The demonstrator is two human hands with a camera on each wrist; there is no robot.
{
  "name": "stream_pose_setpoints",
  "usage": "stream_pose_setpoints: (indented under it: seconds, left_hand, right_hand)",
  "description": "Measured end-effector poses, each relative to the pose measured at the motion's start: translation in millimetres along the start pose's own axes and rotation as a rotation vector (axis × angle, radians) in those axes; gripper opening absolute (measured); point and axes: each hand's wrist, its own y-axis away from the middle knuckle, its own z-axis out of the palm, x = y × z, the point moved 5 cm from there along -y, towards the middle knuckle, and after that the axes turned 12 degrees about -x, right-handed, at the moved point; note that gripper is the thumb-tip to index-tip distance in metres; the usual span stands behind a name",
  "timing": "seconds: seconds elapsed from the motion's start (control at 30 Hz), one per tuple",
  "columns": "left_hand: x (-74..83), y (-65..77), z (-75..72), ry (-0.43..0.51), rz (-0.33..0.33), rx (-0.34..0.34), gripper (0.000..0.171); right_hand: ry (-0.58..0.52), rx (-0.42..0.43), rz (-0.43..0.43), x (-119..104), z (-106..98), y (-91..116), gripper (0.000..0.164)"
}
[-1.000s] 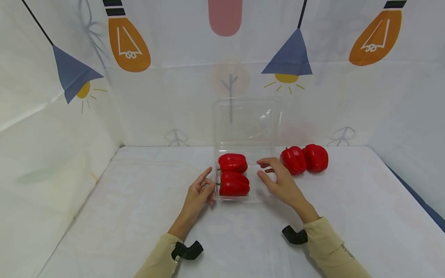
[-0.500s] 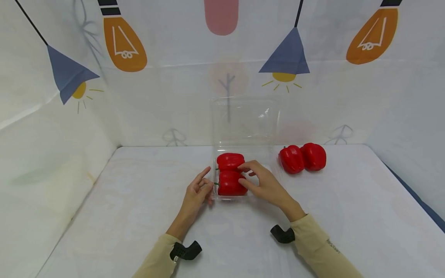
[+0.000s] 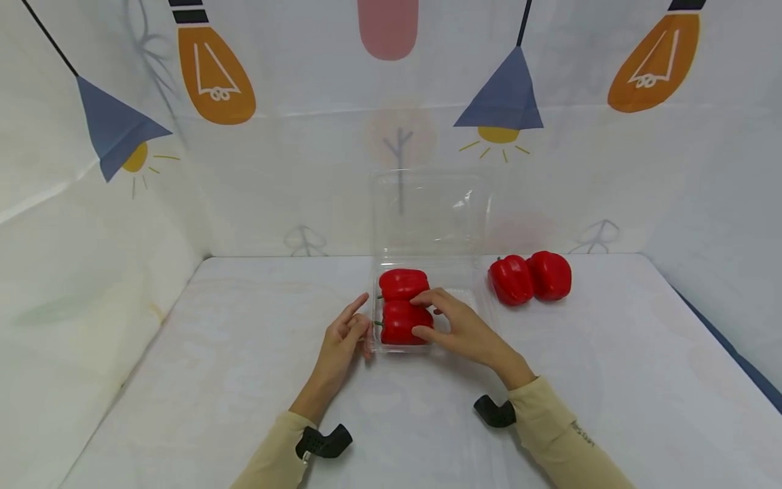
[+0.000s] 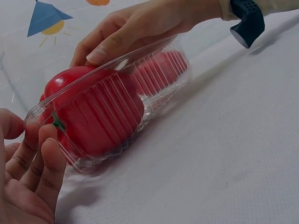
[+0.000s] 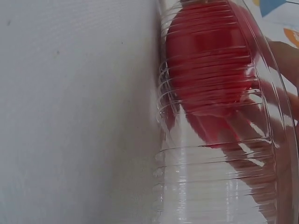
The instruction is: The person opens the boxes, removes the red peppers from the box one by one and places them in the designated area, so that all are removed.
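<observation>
A clear plastic clamshell box [image 3: 455,272] stands open on the white table, its lid [image 3: 434,210] raised at the back. Inside, on the left, lie a rear red bell pepper [image 3: 404,283] and a front red bell pepper [image 3: 404,322], side by side, green stems to the left. My right hand [image 3: 461,329] grips the front pepper's right end, thumb on the near side and fingers on the far side. My left hand [image 3: 342,339] touches the box's left wall with loosely bent fingers; the left wrist view shows the fingertips [image 4: 51,149] against the plastic near the stem.
Two more red bell peppers, one [image 3: 512,280] leaning against the other [image 3: 551,275], lie to the right of the box near the back wall. A printed white curtain [image 3: 293,170] hangs behind the table [image 3: 256,319].
My right hand has moved left, from above the box's right side onto the front bell pepper. The left hand has stayed at the box's left wall. The view has shifted slightly.
</observation>
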Motion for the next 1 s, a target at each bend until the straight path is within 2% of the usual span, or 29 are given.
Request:
stream_pose_setpoints:
  seconds: [0.2, 0.37, 0.8, 1.0]
  left_hand:
    - [1.4, 0.8, -0.4, -0.004, 0.005, -0.004, 0.046]
    - [0.3, 0.5, -0.3, 0.003, 0.013, -0.012, 0.046]
    - [-1.7, 1.2, -1.0, 0.009, 0.021, -0.002, 0.049]
    - [-1.9, 0.9, -0.3, 0.001, 0.029, -0.008, 0.050]
  right_hand:
    - [-0.012, -0.048, 0.074, 2.0, 3.6, 0.7, 0.058]
    - [-0.027, -0.069, 0.115, 4.1, 5.2, 0.7, 0.058]
    - [-0.055, -0.079, 0.141, 1.9, 6.0, 0.8, 0.059]
    - [-0.040, -0.072, 0.118, 0.0, 4.0, 1.4, 0.057]
